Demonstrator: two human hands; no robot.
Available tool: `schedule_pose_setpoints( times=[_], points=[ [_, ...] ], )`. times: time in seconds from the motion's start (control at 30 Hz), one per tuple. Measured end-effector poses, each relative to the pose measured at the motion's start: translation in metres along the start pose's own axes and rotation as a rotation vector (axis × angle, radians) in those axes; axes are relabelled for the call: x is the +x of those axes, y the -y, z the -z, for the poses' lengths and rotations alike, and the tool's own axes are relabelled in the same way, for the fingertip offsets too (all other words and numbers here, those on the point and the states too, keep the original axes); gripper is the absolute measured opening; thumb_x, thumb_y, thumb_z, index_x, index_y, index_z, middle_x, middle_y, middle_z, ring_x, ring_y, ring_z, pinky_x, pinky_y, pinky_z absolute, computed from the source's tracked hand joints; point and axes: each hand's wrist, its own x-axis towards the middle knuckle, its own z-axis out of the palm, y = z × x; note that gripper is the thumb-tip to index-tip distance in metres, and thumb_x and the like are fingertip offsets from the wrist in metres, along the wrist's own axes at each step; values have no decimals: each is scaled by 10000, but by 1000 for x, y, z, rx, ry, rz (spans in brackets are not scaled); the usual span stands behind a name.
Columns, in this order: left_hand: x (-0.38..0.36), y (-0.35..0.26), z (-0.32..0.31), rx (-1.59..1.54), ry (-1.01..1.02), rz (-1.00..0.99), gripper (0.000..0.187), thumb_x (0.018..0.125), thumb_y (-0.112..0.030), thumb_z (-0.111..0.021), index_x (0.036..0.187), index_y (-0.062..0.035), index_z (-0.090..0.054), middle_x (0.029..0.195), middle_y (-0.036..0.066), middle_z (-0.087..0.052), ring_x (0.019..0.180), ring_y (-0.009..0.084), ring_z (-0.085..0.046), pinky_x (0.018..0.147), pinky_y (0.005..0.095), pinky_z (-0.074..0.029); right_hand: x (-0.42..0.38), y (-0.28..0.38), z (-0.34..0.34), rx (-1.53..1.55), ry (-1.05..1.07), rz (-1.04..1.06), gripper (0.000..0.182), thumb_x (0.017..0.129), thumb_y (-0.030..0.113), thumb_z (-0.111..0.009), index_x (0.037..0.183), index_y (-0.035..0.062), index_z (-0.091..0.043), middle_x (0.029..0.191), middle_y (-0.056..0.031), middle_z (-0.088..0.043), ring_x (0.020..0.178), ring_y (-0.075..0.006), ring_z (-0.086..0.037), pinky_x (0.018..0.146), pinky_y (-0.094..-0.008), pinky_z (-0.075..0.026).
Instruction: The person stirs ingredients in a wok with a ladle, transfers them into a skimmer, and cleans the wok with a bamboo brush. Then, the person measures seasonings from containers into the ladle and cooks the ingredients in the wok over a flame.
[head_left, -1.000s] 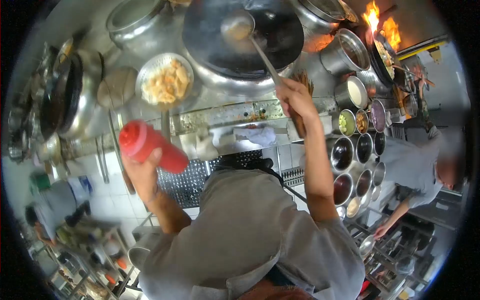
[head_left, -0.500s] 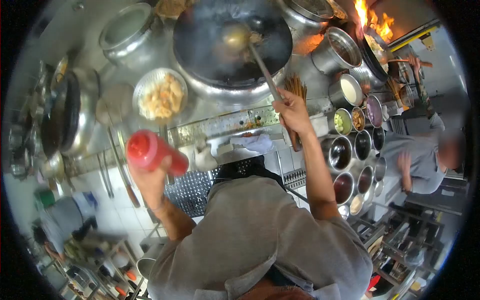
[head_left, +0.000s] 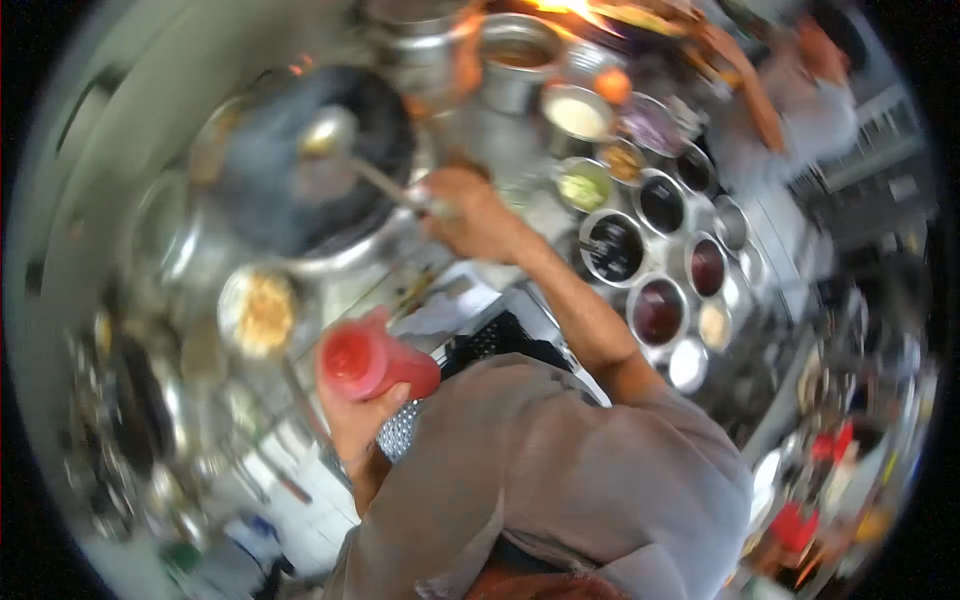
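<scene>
The view is blurred and no brand, label or writing can be read anywhere. Near the left edge of the steel surface [head_left: 420,290] sits 1 shallow bowl of pale fried pieces [head_left: 262,312]. Just right of it, over the front edge, the left hand [head_left: 358,420] has its grip wrapped tight around 1 red squeeze bottle [head_left: 375,362], held on its side. Behind, 1 dark wok [head_left: 300,165] holds the bowl of 1 ladle [head_left: 330,135]; the right hand [head_left: 468,208] has its grip pressed around the ladle's handle. Toward the right edge stand about 10 round seasoning pots [head_left: 658,310]. At the far right corner a co-worker's arm [head_left: 745,85] reaches beside flames [head_left: 575,8].
</scene>
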Motion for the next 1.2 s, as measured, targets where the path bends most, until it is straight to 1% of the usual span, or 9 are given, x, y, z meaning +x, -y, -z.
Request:
schedule_pose_setpoints(
  times=[0.07,0.17,0.23,0.4,0.5,0.8,1.07,1.13,1.2],
  points=[
    [10,7,-21,58,57,41,947,640,-206,-855,1388,34,-325,1390,237,-425,1284,343,-436,1087,475,-334,-37,41,32,338,304,20,572,742,254,-737,1222,4,-553,1092,-180,-625,1061,-350,-588,941,-402,-456],
    [34,10,-75,66,159,-34,974,672,-234,-834,1424,41,-279,1469,208,-334,1354,327,-350,1119,449,-277,-80,78,52,392,306,91,741,688,228,-788,1319,22,-457,1137,-173,-601,1066,-333,-593,936,-382,-461],
    [45,13,-108,58,270,-41,977,689,-234,-830,1433,38,-258,1470,204,-335,1364,310,-333,1105,418,-299,-100,84,57,505,-3,-297,838,627,175,-827,1341,35,-409,1182,-168,-576,1047,-322,-606,920,-374,-471],
    [56,19,-166,-150,579,-259,849,757,-199,-786,1413,42,-305,1477,215,-324,1386,290,-300,1108,390,-294,-140,25,138,182,-524,-323,769,620,74,-838,1285,39,-453,1178,-92,-581,1071,-188,-577,941,-341,-459],
    [52,20,-155,-45,931,-36,558,824,-30,-674,1324,39,-437,1419,202,-410,1338,307,-388,1108,418,-302,-166,-30,197,-87,-832,-394,752,653,47,-822,1290,38,-422,1167,-86,-573,1033,-183,-584,902,-329,-482],
    [31,25,-119,-70,534,210,261,903,29,-540,1161,49,-572,1166,149,-618,1116,215,-586,976,333,-442,-264,-250,277,-542,-1260,-718,805,585,267,-881,1210,-2,-451,1110,-197,-589,1044,-310,-583,922,-424,-448],
    [-6,13,-79,18,30,172,217,917,15,-536,1128,47,-575,1114,152,-642,1068,232,-606,945,345,-463,-262,-238,269,-758,-992,-856,794,662,190,-836,1298,-77,-443,1056,-198,-611,931,-323,-604,849,-391,-485],
    [-15,10,-70,22,-89,144,216,915,30,-529,1125,47,-574,1115,149,-643,1057,225,-613,935,342,-473,-203,-197,234,-814,-879,-576,601,765,105,-752,1264,-91,-481,1074,-190,-629,913,-269,-624,805,-335,-506],
    [-20,8,-64,6,-155,133,221,912,48,-519,1126,45,-573,1113,146,-643,1061,220,-615,935,336,-476,-121,-119,169,-5,-602,-611,344,897,111,-614,1191,-63,-570,1075,-141,-648,990,-178,-595,883,-318,-466]
  ],
)
